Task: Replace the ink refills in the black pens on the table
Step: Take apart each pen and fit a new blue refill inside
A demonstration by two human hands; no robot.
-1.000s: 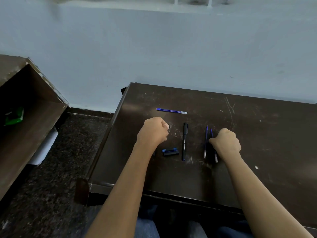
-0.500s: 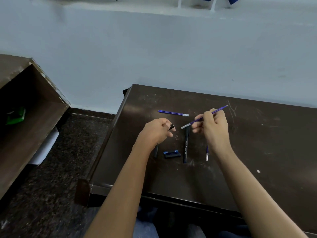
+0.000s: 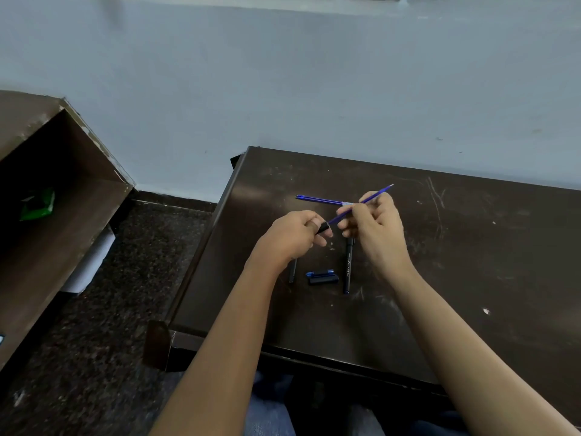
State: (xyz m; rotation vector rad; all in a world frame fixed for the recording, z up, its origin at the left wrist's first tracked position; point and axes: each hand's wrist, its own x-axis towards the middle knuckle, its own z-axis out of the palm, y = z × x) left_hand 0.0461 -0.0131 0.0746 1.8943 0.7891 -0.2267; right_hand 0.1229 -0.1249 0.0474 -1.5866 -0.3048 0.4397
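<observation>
My left hand (image 3: 294, 236) grips a black pen barrel (image 3: 323, 228); its lower end (image 3: 292, 271) pokes out below my wrist. My right hand (image 3: 375, 228) pinches a blue ink refill (image 3: 374, 197), held slantwise with its lower tip at the barrel's open end. A second blue refill (image 3: 317, 200) lies on the dark table (image 3: 471, 278) just behind my hands. A whole black pen (image 3: 347, 265) lies upright in view between my forearms. Beside it lies a black pen cap with a blue piece (image 3: 322, 276).
A brown open cabinet (image 3: 63, 196) stands to the left, with a green item (image 3: 37, 204) inside and white paper (image 3: 91, 262) under it. Dark speckled floor lies between cabinet and table. A pale wall runs behind. My knees show below the table's near edge.
My right hand picked a blue refill off the table, raised it and brought its tip to the barrel in my left hand. The view shifted slightly.
</observation>
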